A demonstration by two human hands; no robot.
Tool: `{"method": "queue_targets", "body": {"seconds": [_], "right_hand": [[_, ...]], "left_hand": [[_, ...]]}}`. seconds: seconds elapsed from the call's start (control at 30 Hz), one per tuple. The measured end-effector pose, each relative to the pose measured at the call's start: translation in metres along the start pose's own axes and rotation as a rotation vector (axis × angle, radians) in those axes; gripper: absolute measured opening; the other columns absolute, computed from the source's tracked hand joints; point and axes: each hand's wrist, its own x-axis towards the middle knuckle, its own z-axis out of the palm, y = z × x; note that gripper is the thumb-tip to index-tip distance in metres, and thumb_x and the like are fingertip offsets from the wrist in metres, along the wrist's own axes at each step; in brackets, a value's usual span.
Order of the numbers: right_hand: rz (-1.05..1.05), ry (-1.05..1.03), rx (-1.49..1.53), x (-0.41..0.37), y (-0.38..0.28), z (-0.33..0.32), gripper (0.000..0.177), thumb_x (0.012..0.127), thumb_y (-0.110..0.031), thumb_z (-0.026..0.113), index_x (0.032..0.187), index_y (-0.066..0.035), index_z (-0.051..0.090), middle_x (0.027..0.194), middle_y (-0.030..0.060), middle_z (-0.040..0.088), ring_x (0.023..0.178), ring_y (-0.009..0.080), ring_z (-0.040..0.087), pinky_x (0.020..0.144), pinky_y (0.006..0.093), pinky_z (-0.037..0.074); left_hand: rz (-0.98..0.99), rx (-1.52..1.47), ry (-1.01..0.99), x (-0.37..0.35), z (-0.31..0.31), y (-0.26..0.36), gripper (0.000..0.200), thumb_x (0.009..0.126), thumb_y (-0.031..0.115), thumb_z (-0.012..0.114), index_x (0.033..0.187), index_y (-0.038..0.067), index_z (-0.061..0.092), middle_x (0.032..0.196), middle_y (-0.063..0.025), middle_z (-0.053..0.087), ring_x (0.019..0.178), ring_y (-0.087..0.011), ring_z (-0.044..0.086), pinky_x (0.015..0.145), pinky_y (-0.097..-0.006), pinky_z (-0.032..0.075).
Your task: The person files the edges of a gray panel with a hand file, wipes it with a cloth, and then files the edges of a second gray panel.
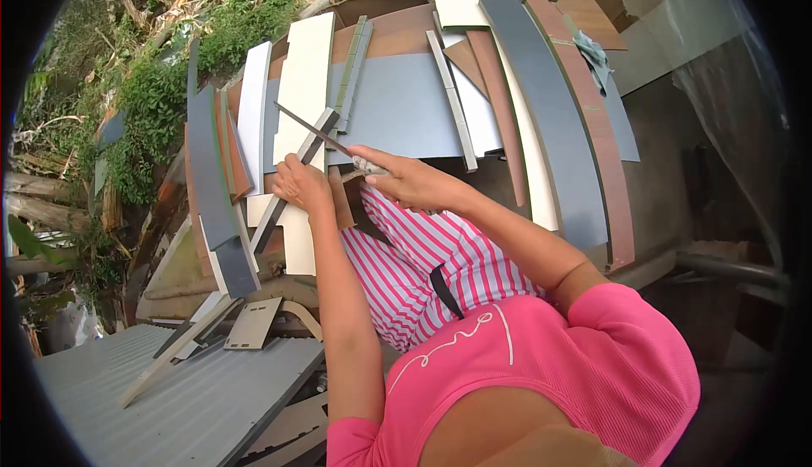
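Note:
My left hand (300,186) is wrapped round a narrow grey strip (272,213) that slants across a cream board (304,69). In my right hand (406,181) is the light, wrapped-looking handle of a long thin blade (309,127). The blade points up and left and crosses over the strip near its upper end. Whether the two touch cannot be made out. Just beyond my hands lies a wide grey-blue panel (397,95), with a bundle of thin strips (353,74) near its left side.
Long boards, among them a dark grey one (550,120) and a brown one (592,129), lie on the right. A blue cloth (595,61) hangs over them. Corrugated sheet (194,391) is at the lower left; plants (152,120) and logs are beyond the boards on the left.

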Motion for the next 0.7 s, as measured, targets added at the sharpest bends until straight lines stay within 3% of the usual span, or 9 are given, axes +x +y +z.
{"method": "queue_targets", "body": {"seconds": [0.03,0.13,0.17,0.27,0.33,0.4,0.5,0.57,0.7], "right_hand": [[-0.192,0.114,-0.119,-0.019,0.003,-0.017,0.057,0.099,-0.023,0.048,0.152,-0.022,0.027,0.129,0.0266,0.058,0.103,0.0442,0.063,0.09,0.0448,0.048],[0.034,0.476,-0.157,-0.089,-0.019,-0.097,0.057,0.1,-0.026,0.049,0.153,-0.025,0.026,0.136,0.0261,0.053,0.124,0.0443,0.051,0.099,0.0441,0.043],[-0.096,0.725,-0.368,-0.099,0.016,-0.128,0.059,0.101,-0.028,0.049,0.153,-0.026,0.022,0.132,0.0262,0.055,0.118,0.0443,0.056,0.096,0.0456,0.044],[0.323,1.042,-0.701,-0.168,0.059,-0.21,0.058,0.101,-0.032,0.048,0.153,-0.025,0.022,0.112,0.0264,0.065,0.101,0.048,0.06,0.086,0.0525,0.046],[0.327,1.178,-0.727,-0.219,0.103,-0.243,0.052,0.102,-0.034,0.045,0.15,-0.025,0.028,0.104,0.0267,0.066,0.098,0.0486,0.061,0.083,0.0543,0.046],[0.527,1.204,-0.807,-0.26,0.165,-0.269,0.049,0.102,-0.036,0.043,0.148,-0.023,0.033,0.106,0.0251,0.066,0.1,0.0461,0.061,0.085,0.0537,0.047],[0.722,1.232,-0.701,-0.289,0.199,-0.261,0.048,0.101,-0.039,0.044,0.145,-0.022,0.038,0.109,0.0234,0.066,0.103,0.0444,0.061,0.087,0.0532,0.047],[0.717,1.222,-0.654,-0.289,0.215,-0.258,0.048,0.101,-0.039,0.044,0.145,-0.022,0.039,0.112,0.0229,0.065,0.105,0.044,0.061,0.088,0.0532,0.047],[0.63,1.186,-0.644,-0.271,0.235,-0.257,0.049,0.1,-0.04,0.045,0.145,-0.022,0.039,0.116,0.0245,0.063,0.108,0.0437,0.06,0.091,0.0529,0.045]], "left_hand": [[0.013,0.006,-0.014,-0.001,-0.002,0.0,0.014,0.079,0.002,0.06,0.092,0.007,0.058,0.089,-0.0119,0.058,0.086,-0.0334,0.056,0.082,-0.0459,0.037],[0.048,0.01,-0.034,-0.002,-0.004,-0.003,0.017,0.08,0.002,0.059,0.097,0.007,0.058,0.092,-0.0114,0.057,0.089,-0.033,0.055,0.082,-0.0454,0.036],[0.031,0.006,-0.066,-0.003,-0.006,-0.004,0.022,0.081,0.003,0.058,0.102,0.007,0.059,0.095,-0.0113,0.057,0.092,-0.0331,0.054,0.084,-0.0446,0.036],[0.02,0.001,-0.113,-0.005,-0.005,-0.009,0.032,0.08,0.003,0.059,0.112,0.006,0.058,0.103,-0.0132,0.059,0.103,-0.034,0.053,0.091,-0.0455,0.037],[0.017,-0.003,-0.181,-0.004,-0.009,-0.013,0.036,0.079,0.004,0.06,0.116,0.006,0.056,0.107,-0.0152,0.058,0.107,-0.0348,0.053,0.095,-0.0467,0.037],[0.066,-0.029,-0.208,-0.004,-0.016,-0.02,0.042,0.078,0.005,0.061,0.12,0.005,0.055,0.108,-0.0164,0.057,0.106,-0.0358,0.053,0.097,-0.0479,0.037],[0.128,-0.065,-0.267,-0.003,-0.024,-0.031,0.043,0.081,0.01,0.064,0.123,0.005,0.054,0.111,-0.017,0.057,0.108,-0.0366,0.052,0.098,-0.0495,0.037],[0.05,-0.043,-0.351,-0.001,-0.036,-0.036,0.046,0.084,0.021,0.068,0.125,0.005,0.054,0.114,-0.0178,0.057,0.11,-0.0377,0.052,0.098,-0.051,0.036],[0.081,-0.039,-0.411,0.001,-0.039,-0.053,0.047,0.089,0.033,0.067,0.125,0.004,0.055,0.117,-0.0191,0.057,0.112,-0.0392,0.051,0.098,-0.0523,0.036]]}}
